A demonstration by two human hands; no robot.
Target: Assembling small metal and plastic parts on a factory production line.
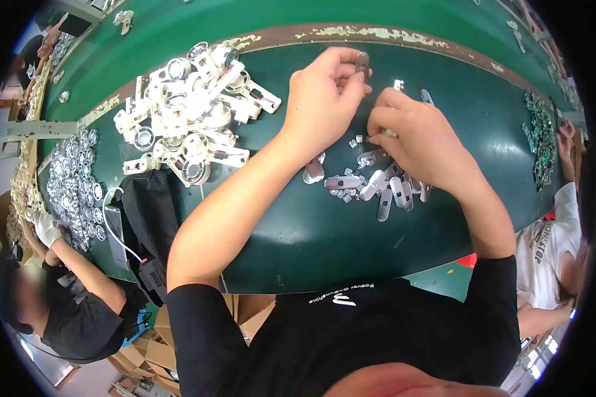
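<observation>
- Along the left edge of the green surface, a heap of round, clear-and-silver discs; a co-worker's gloved hand is just beside it.
- Toward the far left corner, a tangled pile of white plastic parts, some ending in round rims, a few showing red wire.
- Near the left part of the near edge, a black mesh pouch with a white cable beside it.
- Close to the middle of the far edge, the left hand pinches a grey piece in its fingertips: flat, oblong, round-ended, with a dull sheen.
- Around the middle, a loose cluster of shiny silver oblong pieces, round-ended, several with a small dark square mark; small clear bits lie among and beside them.
- Right of the middle, the right hand curls its fingers inward, a sliver of white showing by the thumb; whether it is gripped, I cannot tell.
- By the right edge, a long heap of small green pieces.
</observation>
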